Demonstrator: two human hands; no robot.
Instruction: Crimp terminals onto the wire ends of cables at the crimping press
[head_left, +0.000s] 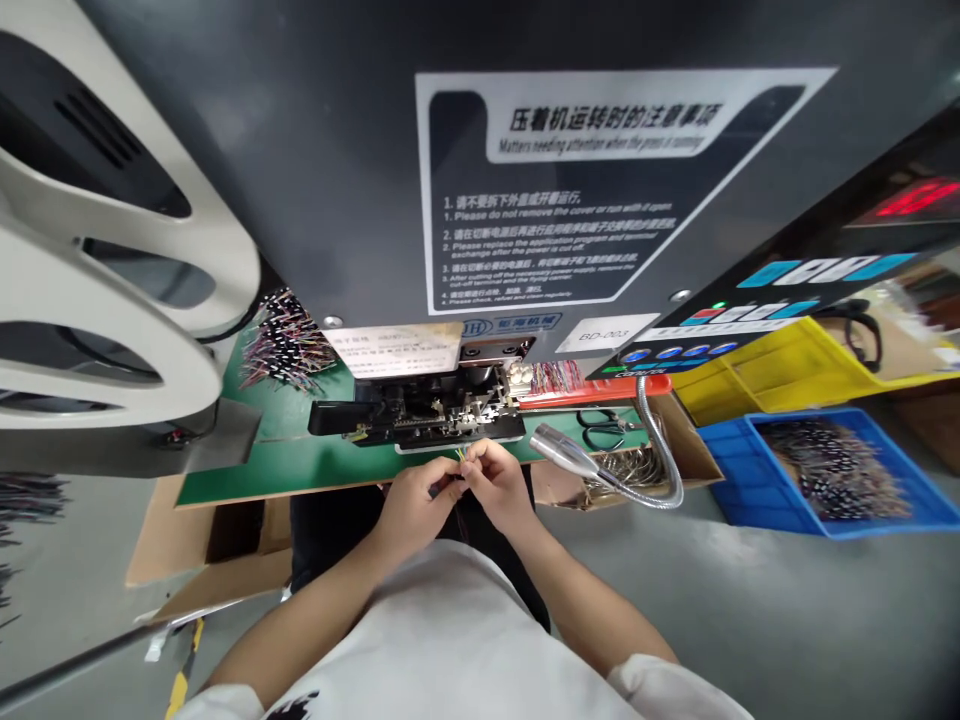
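The left hand and right hand meet at the fingertips, pinching a few thin wires just off the edge of the green counter. Beyond them sit a crimping press and a fanned bundle of cut wires, with a gooseneck lamp to the right and a blue crate of wires farther off on the floor.

A person's left hand and right hand raised close together in front of the torso, fingertips curled into a small pinch, wrists slightly bent, bare forearms angling inward from both sides
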